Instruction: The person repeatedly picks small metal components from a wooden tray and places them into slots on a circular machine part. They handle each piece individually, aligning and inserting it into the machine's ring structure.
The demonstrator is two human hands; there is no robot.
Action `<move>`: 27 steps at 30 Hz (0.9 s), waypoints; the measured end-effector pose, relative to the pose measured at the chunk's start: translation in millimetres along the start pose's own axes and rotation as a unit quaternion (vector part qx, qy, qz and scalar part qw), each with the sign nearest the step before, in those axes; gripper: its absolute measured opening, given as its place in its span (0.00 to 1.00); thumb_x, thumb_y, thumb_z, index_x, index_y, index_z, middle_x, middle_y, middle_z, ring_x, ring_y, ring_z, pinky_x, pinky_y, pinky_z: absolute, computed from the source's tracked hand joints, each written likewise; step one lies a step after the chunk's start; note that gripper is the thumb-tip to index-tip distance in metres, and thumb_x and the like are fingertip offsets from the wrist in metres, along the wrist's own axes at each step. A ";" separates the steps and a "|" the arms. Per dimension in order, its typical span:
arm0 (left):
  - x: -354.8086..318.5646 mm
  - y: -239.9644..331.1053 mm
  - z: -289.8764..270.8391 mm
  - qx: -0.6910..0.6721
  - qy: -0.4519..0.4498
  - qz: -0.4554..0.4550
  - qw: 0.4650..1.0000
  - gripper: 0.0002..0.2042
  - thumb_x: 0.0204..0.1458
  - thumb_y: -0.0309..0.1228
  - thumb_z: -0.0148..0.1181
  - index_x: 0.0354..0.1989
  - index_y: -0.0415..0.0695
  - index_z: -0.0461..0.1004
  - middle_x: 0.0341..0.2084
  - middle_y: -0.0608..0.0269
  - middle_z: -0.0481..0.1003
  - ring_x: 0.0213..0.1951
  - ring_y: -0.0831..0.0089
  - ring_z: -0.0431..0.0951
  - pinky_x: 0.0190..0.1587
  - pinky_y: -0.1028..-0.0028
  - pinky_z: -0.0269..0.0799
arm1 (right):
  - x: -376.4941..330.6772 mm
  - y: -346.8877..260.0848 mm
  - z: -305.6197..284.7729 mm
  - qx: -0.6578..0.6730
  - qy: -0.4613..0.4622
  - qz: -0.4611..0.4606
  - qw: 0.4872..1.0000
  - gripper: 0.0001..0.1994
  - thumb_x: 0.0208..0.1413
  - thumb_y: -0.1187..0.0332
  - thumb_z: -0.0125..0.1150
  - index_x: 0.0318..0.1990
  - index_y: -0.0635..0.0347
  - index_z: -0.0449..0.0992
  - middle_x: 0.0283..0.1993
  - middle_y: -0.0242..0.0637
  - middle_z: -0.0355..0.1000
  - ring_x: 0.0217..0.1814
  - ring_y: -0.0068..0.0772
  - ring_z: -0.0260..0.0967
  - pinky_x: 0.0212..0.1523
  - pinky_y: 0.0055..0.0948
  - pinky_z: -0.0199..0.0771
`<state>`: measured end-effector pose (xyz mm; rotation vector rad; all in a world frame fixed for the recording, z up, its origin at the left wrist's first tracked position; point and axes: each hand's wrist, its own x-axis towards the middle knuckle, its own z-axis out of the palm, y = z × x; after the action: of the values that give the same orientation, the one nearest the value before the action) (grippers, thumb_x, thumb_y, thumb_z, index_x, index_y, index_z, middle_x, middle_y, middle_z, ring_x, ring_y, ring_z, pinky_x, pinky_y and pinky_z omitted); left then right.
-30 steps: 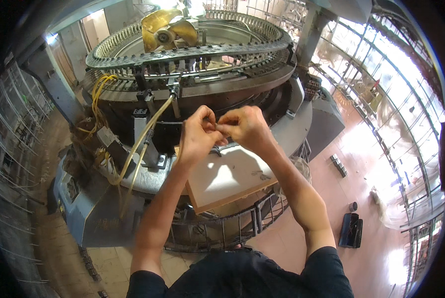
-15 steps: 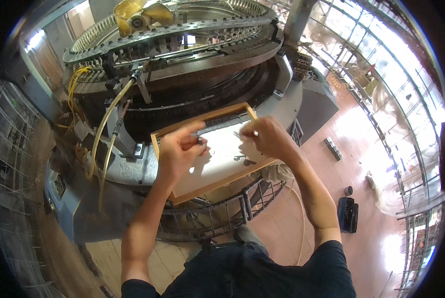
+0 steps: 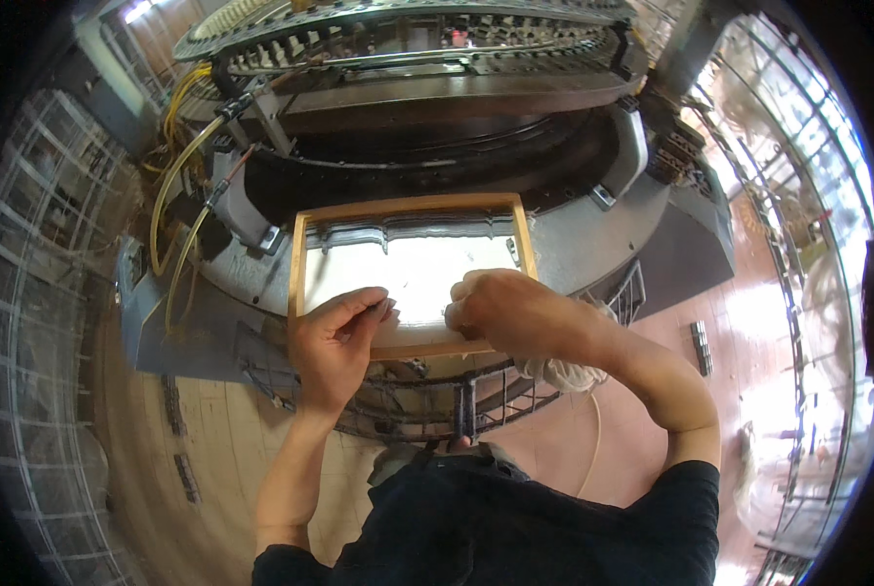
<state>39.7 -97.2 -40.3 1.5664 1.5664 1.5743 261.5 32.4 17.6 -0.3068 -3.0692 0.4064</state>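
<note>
Head view: both hands (left hand [image 3: 334,337], right hand [image 3: 505,311]) loosely curled, fingertips on wooden-framed tray [image 3: 303,264], near edge.

One wooden-framed tray [image 3: 302,262], one round machine [image 3: 437,107] (two yellow hoses [image 3: 173,195]).

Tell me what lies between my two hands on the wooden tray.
In the head view, only a bare strip of the wooden tray's bright white surface separates the left hand from the right hand.

Wooden tray [image 3: 301,269] tan-rimmed, white inside; hoses [image 3: 178,186] yellow; machine [image 3: 593,234] grey; floor [image 3: 212,439] beige tiles.
</note>
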 end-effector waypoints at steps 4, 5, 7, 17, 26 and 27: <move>-3.2 0.8 7.4 -0.019 0.045 -0.025 0.998 0.09 0.60 0.16 0.65 0.47 0.33 0.84 0.39 0.54 0.86 0.42 0.68 0.87 0.49 0.70 0.86 | -0.3 2.3 0.0 -0.010 -0.011 -0.003 1.000 0.05 0.51 0.76 0.67 0.35 0.67 0.81 0.35 0.46 0.77 0.43 0.43 0.80 0.48 0.39 0.79; -2.5 1.1 8.3 -0.035 0.053 -0.036 0.997 0.09 0.59 0.16 0.65 0.47 0.33 0.84 0.39 0.54 0.86 0.42 0.69 0.87 0.48 0.71 0.86 | -1.5 1.5 0.8 -0.005 0.000 -0.010 1.000 0.06 0.50 0.76 0.67 0.36 0.68 0.80 0.34 0.47 0.77 0.42 0.43 0.80 0.47 0.39 0.79; -1.0 2.7 6.5 -0.004 0.043 -0.028 0.999 0.09 0.59 0.15 0.65 0.47 0.34 0.84 0.39 0.54 0.86 0.43 0.68 0.87 0.48 0.71 0.86 | -2.8 0.1 2.6 -0.004 0.000 -0.008 1.000 0.08 0.49 0.77 0.67 0.37 0.70 0.79 0.34 0.48 0.77 0.42 0.43 0.79 0.47 0.39 0.79; 19.9 18.5 -13.6 -0.186 -0.107 -0.137 0.967 0.11 0.60 0.13 0.62 0.48 0.37 0.71 0.39 0.48 0.84 0.41 0.62 0.88 0.45 0.67 0.88 | 0.4 -14.3 -4.1 0.226 0.127 0.116 0.959 0.07 0.51 0.86 0.66 0.36 0.67 0.81 0.41 0.43 0.76 0.43 0.38 0.80 0.45 0.34 0.82; 49.5 14.4 -28.1 -0.338 -0.329 -0.237 0.849 0.11 0.57 0.14 0.66 0.38 0.40 0.69 0.34 0.49 0.84 0.35 0.58 0.88 0.40 0.63 0.90 | 24.6 -62.7 7.3 0.493 0.323 0.135 0.797 0.07 0.55 0.87 0.67 0.38 0.66 0.81 0.44 0.34 0.76 0.45 0.26 0.77 0.46 0.27 0.82; 53.2 13.4 -29.9 -0.329 -0.350 -0.247 0.842 0.10 0.57 0.14 0.66 0.38 0.40 0.70 0.34 0.49 0.84 0.35 0.58 0.88 0.40 0.63 0.90 | 25.4 -64.0 5.6 0.482 0.327 0.126 0.803 0.07 0.55 0.87 0.67 0.38 0.66 0.81 0.43 0.34 0.76 0.45 0.26 0.78 0.46 0.27 0.82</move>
<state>4.2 -66.4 0.8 1.0346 0.7873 0.9193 224.0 -24.5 28.9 -0.6143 -1.8292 1.4135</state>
